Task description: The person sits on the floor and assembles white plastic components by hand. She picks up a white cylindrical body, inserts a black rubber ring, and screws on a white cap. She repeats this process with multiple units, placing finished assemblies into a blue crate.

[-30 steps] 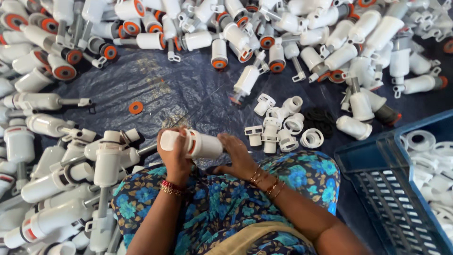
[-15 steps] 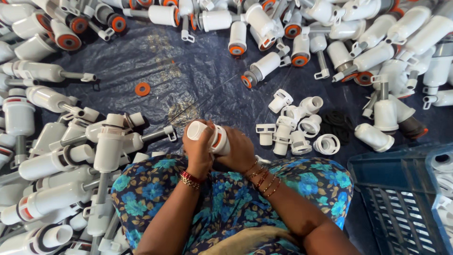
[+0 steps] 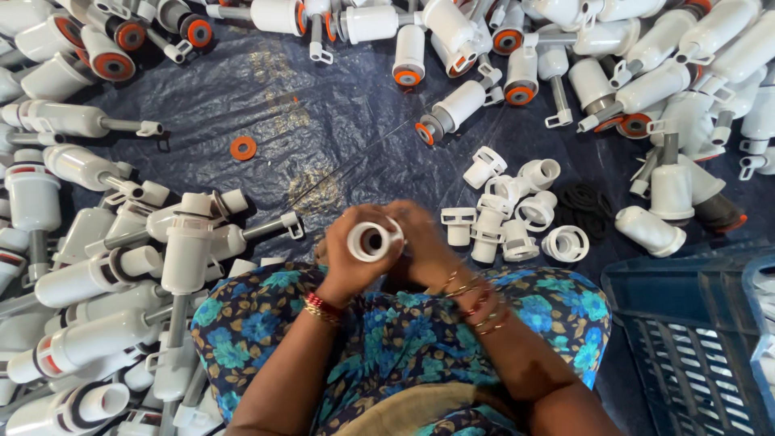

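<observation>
**Both hands wrapped round one white cylinder, its open end facing up**

Over the lap, the left hand [image 3: 349, 260] curls round a white plastic cylinder [image 3: 370, 241], fingers closed about its body so only the round open mouth shows. The right hand [image 3: 421, 242] presses in from the other side, blurred, and its fingertips are lost behind the part, so exactly how it grips cannot be told. The cylinder's lower length is hidden inside the two palms.

Just right of the hands sits a small cluster of white caps and rings [image 3: 517, 211] on the dark blue tarp [image 3: 323, 121]. Beside that cluster lie some black rings [image 3: 588, 202], hard to make out against the sheet. A lone orange washer [image 3: 242, 148] lies well apart, up to the left. White pump bodies [image 3: 121, 274] pile up along the left, many cut off by the frame edge. A blue crate [image 3: 686, 323] is cropped at the lower right.
</observation>
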A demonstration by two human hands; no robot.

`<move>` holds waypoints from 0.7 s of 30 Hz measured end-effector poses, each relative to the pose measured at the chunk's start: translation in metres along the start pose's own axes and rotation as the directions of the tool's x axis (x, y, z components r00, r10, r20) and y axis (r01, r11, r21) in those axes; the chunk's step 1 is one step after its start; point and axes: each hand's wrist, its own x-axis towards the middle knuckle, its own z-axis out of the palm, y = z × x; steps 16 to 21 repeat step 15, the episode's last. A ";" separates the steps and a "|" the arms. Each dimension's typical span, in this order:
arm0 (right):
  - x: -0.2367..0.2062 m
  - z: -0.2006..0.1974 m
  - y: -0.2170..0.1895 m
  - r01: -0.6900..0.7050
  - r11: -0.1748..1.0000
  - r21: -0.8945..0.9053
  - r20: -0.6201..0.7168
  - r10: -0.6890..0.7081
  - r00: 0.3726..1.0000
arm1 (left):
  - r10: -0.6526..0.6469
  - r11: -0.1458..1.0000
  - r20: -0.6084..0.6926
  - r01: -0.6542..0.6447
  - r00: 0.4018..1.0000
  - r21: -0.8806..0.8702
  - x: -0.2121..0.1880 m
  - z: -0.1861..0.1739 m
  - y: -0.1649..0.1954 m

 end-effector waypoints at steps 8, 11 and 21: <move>-0.124 -0.147 0.148 -0.526 0.795 -0.302 -0.316 0.437 0.842 | 0.060 0.917 0.099 -0.094 0.993 0.387 -0.013 0.030 -0.009; -0.124 -0.174 0.211 -0.770 0.558 -0.308 -0.304 0.710 0.636 | 0.067 0.930 0.081 -0.091 0.994 0.357 -0.012 0.035 -0.018; -0.134 -0.158 0.252 -0.945 0.248 -0.212 -0.452 0.833 0.320 | -0.149 0.931 0.008 0.137 0.989 0.338 -0.013 0.025 -0.027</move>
